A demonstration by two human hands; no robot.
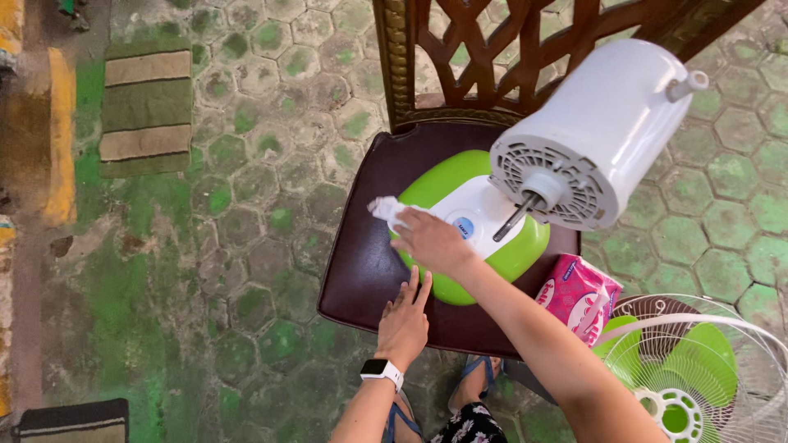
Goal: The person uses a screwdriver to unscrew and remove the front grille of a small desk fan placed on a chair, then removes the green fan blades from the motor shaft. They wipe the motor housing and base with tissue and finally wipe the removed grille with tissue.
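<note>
head view: green-white fan base, right hand clutching white cloth, left hand flat, open

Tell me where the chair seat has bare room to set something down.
The chair seat is bare along its left strip, between the fan base and the seat's left edge, above the left hand. The right front corner is crowded by the pink packet.

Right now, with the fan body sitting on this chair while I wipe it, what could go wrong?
1. The fan base fills much of the chair seat; pushing with the right hand and its white wipe could slide it off.
2. The bare motor shaft points toward that hand and might jab it.
3. The left hand rests flat on the seat, not on the fan, so nothing steadies the top-heavy white motor housing.
</note>
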